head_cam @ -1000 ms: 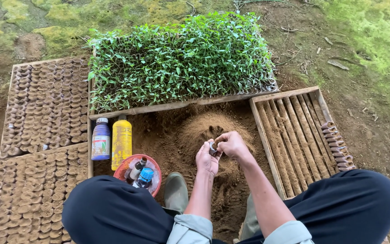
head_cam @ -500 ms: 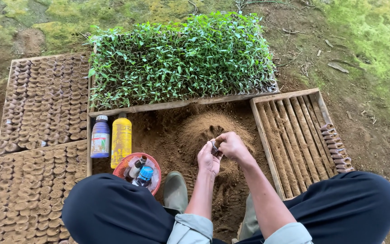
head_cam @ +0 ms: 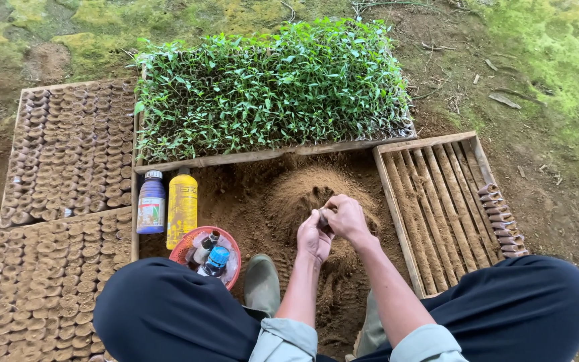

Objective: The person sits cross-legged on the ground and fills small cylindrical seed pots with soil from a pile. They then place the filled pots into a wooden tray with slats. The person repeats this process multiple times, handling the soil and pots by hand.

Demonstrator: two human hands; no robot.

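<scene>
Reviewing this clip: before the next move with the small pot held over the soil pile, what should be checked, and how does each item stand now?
1. Small pot held by both hands, left hand and right hand: ok.
2. Soil pile directly under the hands: ok.
3. Pot filled: cannot tell, fingers hide it.
4. Free slots in the slatted wooden tray: ok, only one row of pots at its right edge.
5. Bottles upright, apart from the hands: ok.

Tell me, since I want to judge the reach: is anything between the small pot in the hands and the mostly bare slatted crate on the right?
Nothing visible. Both hands, left and right, hold the small pot over the soil mound. Between it and the slatted crate lies only loose soil and the crate's own wooden edge. The pot row sits at the crate's far side.
</scene>
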